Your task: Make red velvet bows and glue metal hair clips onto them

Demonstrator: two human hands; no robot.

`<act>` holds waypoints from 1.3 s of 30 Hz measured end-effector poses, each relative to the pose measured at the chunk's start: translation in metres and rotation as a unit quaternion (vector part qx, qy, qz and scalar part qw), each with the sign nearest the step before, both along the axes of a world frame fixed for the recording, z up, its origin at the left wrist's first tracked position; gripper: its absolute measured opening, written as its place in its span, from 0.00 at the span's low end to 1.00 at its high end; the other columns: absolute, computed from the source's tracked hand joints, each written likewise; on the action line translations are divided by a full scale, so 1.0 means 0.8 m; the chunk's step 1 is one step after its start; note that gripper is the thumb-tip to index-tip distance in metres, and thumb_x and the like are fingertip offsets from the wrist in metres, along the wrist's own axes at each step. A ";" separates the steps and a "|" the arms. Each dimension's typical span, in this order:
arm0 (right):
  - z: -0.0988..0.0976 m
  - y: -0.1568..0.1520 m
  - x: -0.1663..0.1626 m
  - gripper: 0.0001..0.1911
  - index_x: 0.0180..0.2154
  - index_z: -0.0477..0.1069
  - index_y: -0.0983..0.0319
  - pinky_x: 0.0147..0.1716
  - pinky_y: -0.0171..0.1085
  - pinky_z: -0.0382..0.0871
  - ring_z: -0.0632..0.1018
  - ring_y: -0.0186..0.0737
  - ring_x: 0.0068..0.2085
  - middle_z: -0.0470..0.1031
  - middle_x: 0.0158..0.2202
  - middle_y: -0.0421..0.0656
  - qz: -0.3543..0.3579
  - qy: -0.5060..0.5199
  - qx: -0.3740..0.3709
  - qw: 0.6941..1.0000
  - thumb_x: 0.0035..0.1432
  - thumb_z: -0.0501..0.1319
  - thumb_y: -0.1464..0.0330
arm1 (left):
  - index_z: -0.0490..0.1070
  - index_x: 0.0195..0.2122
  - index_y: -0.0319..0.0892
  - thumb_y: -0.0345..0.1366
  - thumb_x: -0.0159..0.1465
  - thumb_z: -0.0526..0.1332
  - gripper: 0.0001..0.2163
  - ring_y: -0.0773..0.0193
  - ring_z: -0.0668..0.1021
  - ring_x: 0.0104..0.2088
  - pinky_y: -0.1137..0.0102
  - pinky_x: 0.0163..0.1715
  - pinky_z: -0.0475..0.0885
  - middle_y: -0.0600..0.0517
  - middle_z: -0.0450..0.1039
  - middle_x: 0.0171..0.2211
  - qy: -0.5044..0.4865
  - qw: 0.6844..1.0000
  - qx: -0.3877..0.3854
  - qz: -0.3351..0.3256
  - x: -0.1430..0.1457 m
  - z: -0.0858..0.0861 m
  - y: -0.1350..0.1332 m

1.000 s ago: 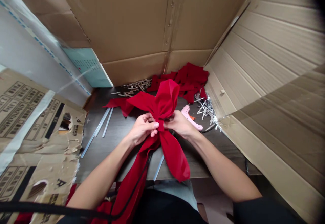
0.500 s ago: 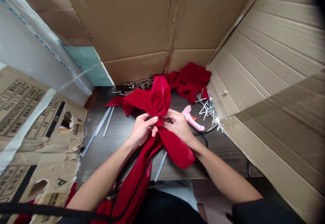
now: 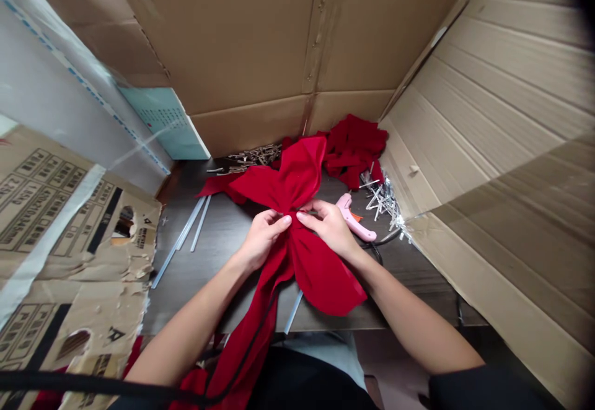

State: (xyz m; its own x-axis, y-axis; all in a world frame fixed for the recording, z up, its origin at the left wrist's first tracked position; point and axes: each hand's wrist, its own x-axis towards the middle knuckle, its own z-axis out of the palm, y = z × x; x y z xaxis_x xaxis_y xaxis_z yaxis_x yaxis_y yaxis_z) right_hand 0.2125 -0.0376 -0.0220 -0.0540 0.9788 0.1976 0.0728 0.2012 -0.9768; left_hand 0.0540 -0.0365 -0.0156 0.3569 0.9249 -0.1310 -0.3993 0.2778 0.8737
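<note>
A red fabric bow (image 3: 320, 267) with wide loops and long tails is held above the dark table, gathered tight at its middle. My left hand (image 3: 264, 235) pinches the left side of that gathered centre between thumb and fingers. On the right side, my right hand (image 3: 328, 227) pinches the same centre, its thumb close to the left thumb. One tail hangs over the table's front edge toward my lap. Just right of my right hand lies a pink glue gun (image 3: 354, 219) with an orange trigger. The fingertips behind the fabric are partly hidden.
Clear glue sticks (image 3: 183, 236) lie on the table (image 3: 223, 286) at left, another near the front edge. Behind are red fabric pieces (image 3: 356, 147) and a pile of twist ties (image 3: 255, 157); silvery ties (image 3: 385, 202) lie right. Cardboard walls (image 3: 246, 38) surround the table. A black cord crosses low.
The bow's loops have opened wider and flatter, the upper one leaning right and the lower one spreading. Both hands have shifted their pinch at the centre, thumbs now side by side on top.
</note>
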 end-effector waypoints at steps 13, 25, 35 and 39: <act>0.023 -0.013 0.003 0.12 0.27 0.71 0.64 0.30 0.34 0.63 0.71 0.35 0.29 0.72 0.26 0.39 0.100 -0.027 0.035 0.994 0.56 0.64 0.62 | 0.76 0.32 0.36 0.32 0.44 0.75 0.15 0.54 0.82 0.36 0.63 0.42 0.75 0.46 0.80 0.29 -0.070 0.990 -0.089 -0.079 -0.015 0.001 -0.006; 0.023 -0.009 0.008 0.14 0.23 0.70 0.64 0.26 0.34 0.57 0.64 0.31 0.25 0.65 0.21 0.37 0.078 -0.006 0.058 0.995 0.57 0.63 0.63 | 0.77 0.38 0.35 0.31 0.47 0.73 0.16 0.51 0.81 0.41 0.60 0.49 0.72 0.46 0.81 0.34 -0.102 0.982 -0.137 -0.076 -0.010 0.006 -0.013; 0.027 -0.010 0.006 0.15 0.21 0.74 0.63 0.25 0.35 0.61 0.68 0.33 0.23 0.70 0.19 0.39 0.055 -0.008 0.079 0.995 0.57 0.63 0.64 | 0.78 0.29 0.36 0.33 0.42 0.75 0.13 0.64 0.77 0.25 0.69 0.33 0.72 0.51 0.76 0.23 -0.064 0.992 -0.096 -0.044 -0.008 0.007 -0.012; 0.027 -0.011 0.004 0.15 0.21 0.74 0.63 0.26 0.35 0.61 0.69 0.34 0.23 0.70 0.20 0.39 0.049 -0.014 0.088 0.995 0.56 0.64 0.62 | 0.77 0.27 0.37 0.33 0.41 0.76 0.13 0.68 0.74 0.24 0.72 0.29 0.68 0.53 0.74 0.22 -0.067 0.994 -0.080 -0.024 -0.008 0.006 -0.012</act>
